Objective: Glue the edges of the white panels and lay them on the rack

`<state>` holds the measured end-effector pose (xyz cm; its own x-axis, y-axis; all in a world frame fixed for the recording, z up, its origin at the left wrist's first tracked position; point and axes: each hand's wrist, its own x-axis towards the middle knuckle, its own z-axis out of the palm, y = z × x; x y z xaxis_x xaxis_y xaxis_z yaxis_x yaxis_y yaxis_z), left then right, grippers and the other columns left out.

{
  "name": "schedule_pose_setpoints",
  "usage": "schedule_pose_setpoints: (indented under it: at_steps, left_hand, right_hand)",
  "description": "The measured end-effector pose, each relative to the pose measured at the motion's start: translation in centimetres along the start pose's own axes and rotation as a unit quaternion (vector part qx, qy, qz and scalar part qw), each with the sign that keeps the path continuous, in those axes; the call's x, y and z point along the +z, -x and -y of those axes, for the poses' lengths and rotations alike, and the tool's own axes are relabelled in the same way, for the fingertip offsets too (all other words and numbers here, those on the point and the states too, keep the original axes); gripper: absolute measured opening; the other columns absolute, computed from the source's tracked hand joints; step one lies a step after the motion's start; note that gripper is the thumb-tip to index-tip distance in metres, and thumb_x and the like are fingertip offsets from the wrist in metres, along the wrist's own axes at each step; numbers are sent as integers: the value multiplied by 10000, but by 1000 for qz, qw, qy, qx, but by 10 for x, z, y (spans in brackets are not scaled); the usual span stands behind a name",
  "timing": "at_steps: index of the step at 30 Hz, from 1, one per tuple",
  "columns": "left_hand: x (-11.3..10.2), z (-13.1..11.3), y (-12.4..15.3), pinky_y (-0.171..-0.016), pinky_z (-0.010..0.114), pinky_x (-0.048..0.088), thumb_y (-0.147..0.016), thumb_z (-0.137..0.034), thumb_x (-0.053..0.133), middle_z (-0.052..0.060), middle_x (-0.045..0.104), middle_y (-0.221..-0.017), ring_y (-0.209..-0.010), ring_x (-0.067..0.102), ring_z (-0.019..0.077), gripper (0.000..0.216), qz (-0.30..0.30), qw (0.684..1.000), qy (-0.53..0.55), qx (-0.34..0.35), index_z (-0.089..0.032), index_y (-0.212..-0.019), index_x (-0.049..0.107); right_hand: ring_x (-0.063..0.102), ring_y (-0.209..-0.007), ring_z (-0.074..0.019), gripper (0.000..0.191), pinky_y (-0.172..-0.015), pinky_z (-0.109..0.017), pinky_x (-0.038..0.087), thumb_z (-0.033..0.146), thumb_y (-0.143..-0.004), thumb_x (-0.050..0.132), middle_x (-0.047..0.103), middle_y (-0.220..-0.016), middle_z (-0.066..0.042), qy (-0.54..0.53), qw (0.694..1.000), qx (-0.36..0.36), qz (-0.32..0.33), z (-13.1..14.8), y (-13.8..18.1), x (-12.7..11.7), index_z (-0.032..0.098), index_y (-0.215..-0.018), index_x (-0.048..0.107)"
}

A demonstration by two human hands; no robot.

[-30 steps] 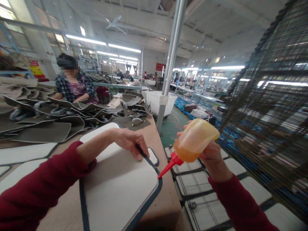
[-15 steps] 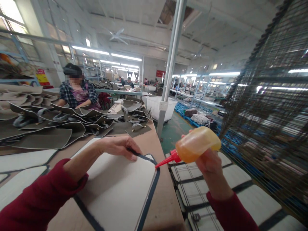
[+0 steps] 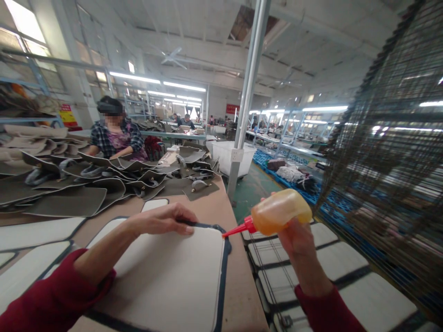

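Note:
My right hand (image 3: 296, 237) is closed around a squeeze bottle (image 3: 277, 213) of amber liquid, tilted so its red nozzle points left and down. The nozzle's tip meets the far right corner of a white panel (image 3: 173, 276) with rounded corners and a dark blue edging strip. With fingers beyond the edge and thumb on top, my left hand (image 3: 176, 219) grips this panel by its far side. Whether any liquid is coming out is too small to tell.
Similar edged panels (image 3: 38, 233) lie at the left on the brown tabletop (image 3: 242, 295). Dark grey pieces with handles (image 3: 86, 180) are heaped at the back, where a co-worker (image 3: 116, 133) sits. More white panels (image 3: 349, 249) stand right, below a wire rack (image 3: 387, 115). A metal post (image 3: 244, 101) rises behind.
The panel has turned counterclockwise, its far edge now lying more level. My left hand has shifted left with it. The bottle has moved slightly left, its tip still at the corner.

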<state>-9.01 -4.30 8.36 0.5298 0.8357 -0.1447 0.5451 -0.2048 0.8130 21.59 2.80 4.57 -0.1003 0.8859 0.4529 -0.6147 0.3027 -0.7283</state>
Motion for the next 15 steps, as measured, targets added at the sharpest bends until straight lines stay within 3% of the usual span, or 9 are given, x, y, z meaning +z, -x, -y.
schedule_pose_setpoints:
  at_steps: [6,15]
  left_hand:
    - [3,0,7,-577,201,348,-816,-446,626,-8,589,-721,-669,490,132,318,-44,998,14,-33,-144,-876,706]
    - [5,7,12,-558,203,317,-789,-479,651,-11,561,-687,-638,447,121,359,-69,996,45,-36,-133,-866,708]
  right_hand:
    - [660,-1043,-382,462,-1026,-689,362,437,-589,827,754,-1024,-80,0,1000,8,13,-8,5,-7,296,-1014,712]
    - [634,-1107,-372,638,-1060,-636,368,417,-566,848,724,-1123,-102,-14,1000,-3,-9,-8,-3,2,275,-1156,651]
